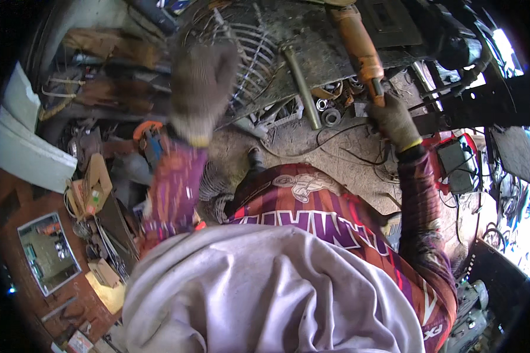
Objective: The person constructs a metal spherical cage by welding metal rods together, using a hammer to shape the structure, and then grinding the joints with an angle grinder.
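Both gloved hands work: our right hand (394, 120) clamps the orange grinder (359, 50) upper right; left hand (201, 88), blurred, grip unclear, should steady the wire guard (250, 50).

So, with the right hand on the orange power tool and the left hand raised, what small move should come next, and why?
Probably bring the gloved left hand down onto the long orange power tool. Only the gloved right hand grips it, at its rear end, while the left is blurred in the air above the bent wire grille.
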A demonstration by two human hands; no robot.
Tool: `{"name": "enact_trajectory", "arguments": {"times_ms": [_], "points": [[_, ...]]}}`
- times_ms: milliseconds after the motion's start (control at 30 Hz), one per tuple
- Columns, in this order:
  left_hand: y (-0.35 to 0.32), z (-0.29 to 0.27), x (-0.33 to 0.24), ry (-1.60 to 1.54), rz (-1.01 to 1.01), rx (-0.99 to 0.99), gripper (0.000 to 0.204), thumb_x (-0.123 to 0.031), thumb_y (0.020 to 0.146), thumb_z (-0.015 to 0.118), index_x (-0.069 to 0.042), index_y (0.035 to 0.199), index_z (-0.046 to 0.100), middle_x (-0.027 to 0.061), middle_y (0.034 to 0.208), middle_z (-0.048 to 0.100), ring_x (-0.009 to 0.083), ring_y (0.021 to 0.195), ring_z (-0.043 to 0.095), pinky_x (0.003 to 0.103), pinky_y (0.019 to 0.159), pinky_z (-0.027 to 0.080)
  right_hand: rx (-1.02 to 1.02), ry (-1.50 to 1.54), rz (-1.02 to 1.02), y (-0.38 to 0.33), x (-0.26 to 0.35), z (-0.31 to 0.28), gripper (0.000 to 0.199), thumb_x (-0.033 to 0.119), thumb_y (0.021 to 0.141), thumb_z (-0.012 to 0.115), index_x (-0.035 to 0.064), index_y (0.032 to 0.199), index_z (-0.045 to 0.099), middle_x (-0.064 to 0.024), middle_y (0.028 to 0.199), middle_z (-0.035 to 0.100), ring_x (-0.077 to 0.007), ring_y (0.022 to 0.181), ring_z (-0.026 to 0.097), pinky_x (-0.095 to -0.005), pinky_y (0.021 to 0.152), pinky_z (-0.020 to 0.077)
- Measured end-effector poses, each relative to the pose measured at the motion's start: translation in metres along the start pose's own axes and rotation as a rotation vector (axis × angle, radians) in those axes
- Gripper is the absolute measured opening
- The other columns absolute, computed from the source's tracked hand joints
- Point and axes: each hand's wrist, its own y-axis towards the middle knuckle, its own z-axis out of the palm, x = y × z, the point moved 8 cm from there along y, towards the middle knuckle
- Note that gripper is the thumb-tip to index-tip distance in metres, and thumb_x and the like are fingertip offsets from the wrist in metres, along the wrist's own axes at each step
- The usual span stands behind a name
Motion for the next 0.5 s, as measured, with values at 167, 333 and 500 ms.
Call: {"name": "enact_trajectory", "arguments": {"times_ms": [167, 333, 500], "points": [[-0.033, 0.099, -0.095, -0.82, -0.038, 0.096, 0.06, -0.038, 0.092, 0.069, 0.001, 0.131, 0.046, 0.0122, 0.102, 0.062, 0.02, 0.087, 0.065, 0.034, 0.077, 0.055, -0.353, -0.235, -0.339, -0.058, 0.026, 0.017, 0.041, 0.02, 0.08, 0.073, 0.0025, 0.115, 0.061, -0.0177, 0.096, 0.069, -0.0298, 0.088, 0.07, -0.0383, 0.076, 0.0537], [0.001, 0.122, -0.132, -1.555, -0.449, 0.058, 0.054, -0.038, 0.08, 0.081, -0.001, 0.11, 0.054, 0.0067, 0.092, 0.063, 0.0155, 0.075, 0.065, 0.029, 0.066, 0.055, -0.655, -0.231, -0.445, -0.118, 0.028, 0.054, 0.055, 0.019, 0.078, 0.076, 0.0026, 0.125, 0.053, -0.0204, 0.103, 0.068, -0.0372, 0.091, 0.069, -0.0419, 0.079, 0.0553], [-0.013, 0.121, -0.158, -1.786, -0.413, 0.286, 0.058, -0.032, 0.08, 0.081, -0.001, 0.12, 0.052, 0.0072, 0.099, 0.063, 0.0176, 0.084, 0.065, 0.029, 0.074, 0.056, 0.282, 0.676, -0.158, -0.124, 0.007, 0.069, 0.055, 0.011, 0.083, 0.074, 0.0007, 0.131, 0.05, -0.0061, 0.109, 0.064, -0.017, 0.096, 0.062, -0.0327, 0.082, 0.0543]]}}
